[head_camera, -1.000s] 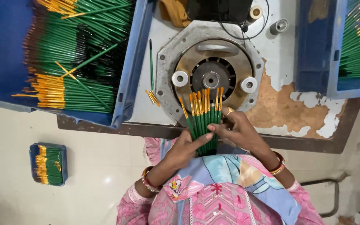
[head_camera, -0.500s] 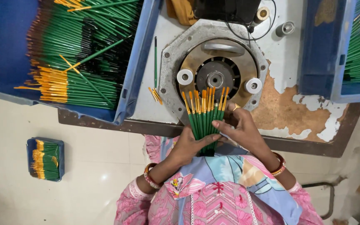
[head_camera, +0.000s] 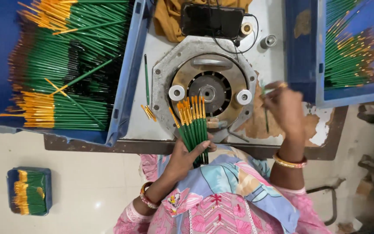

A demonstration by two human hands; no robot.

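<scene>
Two hands work at a worn tabletop (head_camera: 351, 123) whose near edge runs just in front of the seated person. Left hand (head_camera: 186, 152) is clenched around a fanned bundle of green brushes (head_camera: 192, 123), orange tips pointing away, held at the table's near edge and overlapping the front of the round metal machine (head_camera: 206, 89). Right hand (head_camera: 284, 108) is out to the right of the machine, blurred, fingers closed on a single green brush (head_camera: 265, 115) that hangs down over the chipped patch of tabletop. Free surface is scarce: the machine fills the centre, with two white rollers (head_camera: 177, 92) on its face. One large blue crate (head_camera: 126, 82) of green brushes crowds the left side, its wall just beside the machine, leaving a narrow strip where a loose green brush (head_camera: 146, 78) and a few orange tips (head_camera: 148, 112) lie. Another blue crate (head_camera: 301, 52) of brushes stands at the right, near the right hand. Behind the machine sit a black device (head_camera: 212, 20) on yellow cloth (head_camera: 167, 17). On the floor at lower left, well apart, rests a small blue tray (head_camera: 10, 173) of brushes.
</scene>
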